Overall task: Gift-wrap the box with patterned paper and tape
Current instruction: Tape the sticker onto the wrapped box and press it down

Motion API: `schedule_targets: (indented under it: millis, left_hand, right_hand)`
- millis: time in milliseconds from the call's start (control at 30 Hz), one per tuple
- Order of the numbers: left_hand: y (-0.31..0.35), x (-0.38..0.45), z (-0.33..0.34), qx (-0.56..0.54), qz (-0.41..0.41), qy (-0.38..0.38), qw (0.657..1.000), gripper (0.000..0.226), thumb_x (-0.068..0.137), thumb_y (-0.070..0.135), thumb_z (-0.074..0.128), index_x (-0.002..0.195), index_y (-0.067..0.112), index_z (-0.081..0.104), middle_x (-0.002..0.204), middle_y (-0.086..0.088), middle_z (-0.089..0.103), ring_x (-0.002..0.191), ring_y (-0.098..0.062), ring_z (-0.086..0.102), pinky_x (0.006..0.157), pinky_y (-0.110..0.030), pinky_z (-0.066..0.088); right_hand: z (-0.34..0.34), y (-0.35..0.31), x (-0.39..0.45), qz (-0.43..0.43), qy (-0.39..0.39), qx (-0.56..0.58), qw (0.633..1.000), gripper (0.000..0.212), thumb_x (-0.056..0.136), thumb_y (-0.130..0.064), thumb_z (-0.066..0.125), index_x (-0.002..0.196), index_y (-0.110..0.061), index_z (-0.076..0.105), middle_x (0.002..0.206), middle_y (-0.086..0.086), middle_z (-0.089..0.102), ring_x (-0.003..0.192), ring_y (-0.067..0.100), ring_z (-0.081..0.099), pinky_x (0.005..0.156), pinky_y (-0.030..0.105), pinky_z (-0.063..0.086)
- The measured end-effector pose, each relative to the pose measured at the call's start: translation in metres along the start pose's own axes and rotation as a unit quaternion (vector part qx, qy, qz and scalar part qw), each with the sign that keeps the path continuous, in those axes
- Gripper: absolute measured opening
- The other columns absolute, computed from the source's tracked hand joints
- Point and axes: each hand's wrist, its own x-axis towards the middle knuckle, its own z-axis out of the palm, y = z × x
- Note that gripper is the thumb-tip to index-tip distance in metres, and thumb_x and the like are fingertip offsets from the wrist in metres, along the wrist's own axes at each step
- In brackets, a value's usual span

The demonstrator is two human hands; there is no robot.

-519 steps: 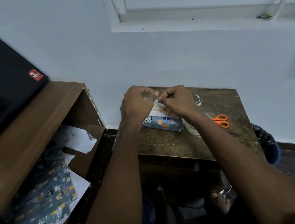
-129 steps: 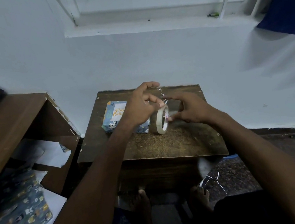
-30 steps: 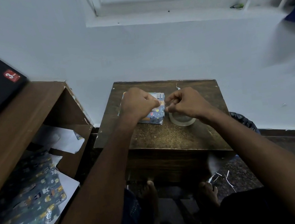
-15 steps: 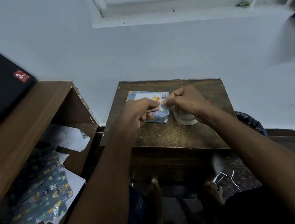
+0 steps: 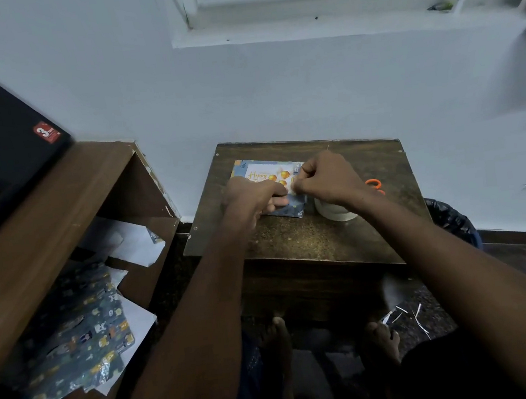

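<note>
The wrapped box lies flat on the small wooden table, toward the far left part of the top, near the far edge and just short of the left edge. Its blue patterned paper shows around a pale card face with gold lettering and orange balls. The left hand rests on the near left part of the box, fingers stretched rightward across the paper, their tips lying on the lower middle of the top face; they look fairly straight and pressed flat, gripping nothing. The right hand sits at the box's right edge with its fingers curled into a loose fist, thumb and forefinger meeting in a pinch right at the edge of the paper on something small and pale, possibly a bit of tape, though it is too small to be sure. The two sets of fingertips are close together, nearly touching, over the right half of the box.

A roll of tape lies flat on the table just beside the box's right side, partly under the right wrist. Orange scissors peek out behind that wrist, toward the right edge. Spare patterned wrapping paper lies on the lower shelf at left
</note>
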Motion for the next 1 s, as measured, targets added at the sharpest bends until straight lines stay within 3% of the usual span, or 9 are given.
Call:
schedule_targets:
  millis: [67,200,433,567,667,833,1000]
  left_hand:
    - [-0.001,0.002,0.002,0.016,0.001,0.005,1.000,0.039,0.081,0.005,0.085,0.112,-0.005,0.063,0.089,-0.014,0.080,0.049,-0.006,0.070,0.035,-0.016,0.040]
    - [0.000,0.003,0.001,0.041,0.004,0.006,0.999,0.031,0.083,0.005,0.083,0.106,-0.003,0.063,0.086,-0.014,0.079,0.039,-0.004,0.063,0.034,-0.015,0.038]
    - [0.001,0.011,0.004,0.078,-0.001,0.000,0.997,0.025,0.085,0.013,0.083,0.090,0.005,0.060,0.054,0.002,0.071,0.049,-0.005,0.066,0.049,-0.019,0.047]
    - [0.003,0.015,0.001,0.131,-0.002,0.009,0.991,0.024,0.083,0.017,0.085,0.089,0.003,0.068,0.063,-0.001,0.076,0.039,-0.002,0.061,0.036,-0.016,0.040]
    - [0.002,0.021,-0.005,0.179,-0.002,0.021,0.984,0.030,0.078,0.028,0.092,0.086,0.007,0.072,0.065,0.001,0.077,0.052,-0.007,0.065,0.050,-0.019,0.047]
    - [0.003,0.027,-0.005,0.221,0.024,0.012,0.975,0.019,0.076,0.021,0.089,0.082,0.007,0.078,0.061,0.000,0.075,0.049,-0.008,0.061,0.071,-0.028,0.058]
    - [0.005,0.022,-0.008,0.262,0.082,-0.006,0.962,0.007,0.076,0.015,0.083,0.077,0.011,0.077,0.061,0.000,0.074,0.050,-0.010,0.061,0.069,-0.029,0.058]
  right_hand:
    - [0.000,-0.004,0.000,-0.008,-0.002,-0.032,0.999,0.011,0.077,-0.015,0.074,0.066,-0.012,0.076,0.069,0.003,0.075,0.072,0.018,0.070,0.063,0.031,0.052]
    - [-0.001,-0.007,0.002,-0.005,-0.009,-0.052,0.999,0.010,0.075,-0.017,0.073,0.065,-0.015,0.075,0.067,0.002,0.074,0.072,0.018,0.070,0.066,0.038,0.058]
    - [0.002,-0.012,0.004,-0.001,-0.007,-0.083,0.997,0.007,0.069,-0.018,0.075,0.065,-0.013,0.074,0.064,0.004,0.072,0.069,0.022,0.069,0.064,0.037,0.057]
    - [-0.003,-0.007,0.008,0.012,-0.010,-0.111,0.994,0.027,0.073,-0.028,0.085,0.060,-0.016,0.065,0.061,-0.005,0.063,0.067,0.018,0.062,0.062,0.032,0.046]
    - [-0.008,0.000,0.011,0.025,-0.013,-0.097,0.995,0.035,0.071,-0.036,0.092,0.062,-0.020,0.063,0.067,-0.005,0.066,0.071,0.017,0.063,0.064,0.033,0.045]
    - [-0.004,-0.002,0.008,0.032,-0.026,-0.033,0.999,0.028,0.079,-0.028,0.087,0.069,-0.012,0.068,0.070,-0.001,0.068,0.068,0.013,0.060,0.059,0.028,0.043]
    - [-0.002,-0.002,0.007,0.041,-0.039,-0.013,0.998,0.019,0.080,-0.020,0.087,0.077,-0.008,0.073,0.077,0.003,0.073,0.073,0.013,0.063,0.067,0.030,0.048]
